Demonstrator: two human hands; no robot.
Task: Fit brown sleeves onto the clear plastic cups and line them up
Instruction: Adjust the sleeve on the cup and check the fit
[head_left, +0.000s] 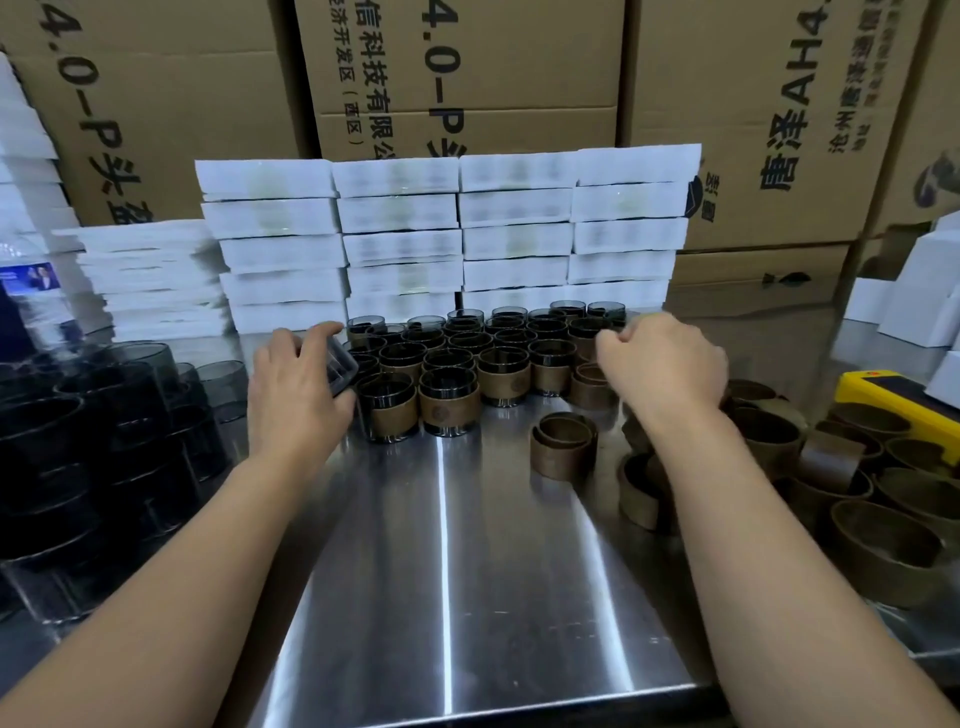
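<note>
A steel surface (467, 571) carries bright streaks of reflected light. Along its far edge, flat white boxes (400, 239) are stacked in four columns side by side. A lower, looser pile of white trays (150, 270) sits just left of them. Behind both stand large brown cardboard cartons (519, 67) printed with black characters. On the right are small white boxes (904, 301) and, nearer, a yellow-cased object (893, 400). At the far left is a blurred blue patch (31, 280), possibly a screen.
</note>
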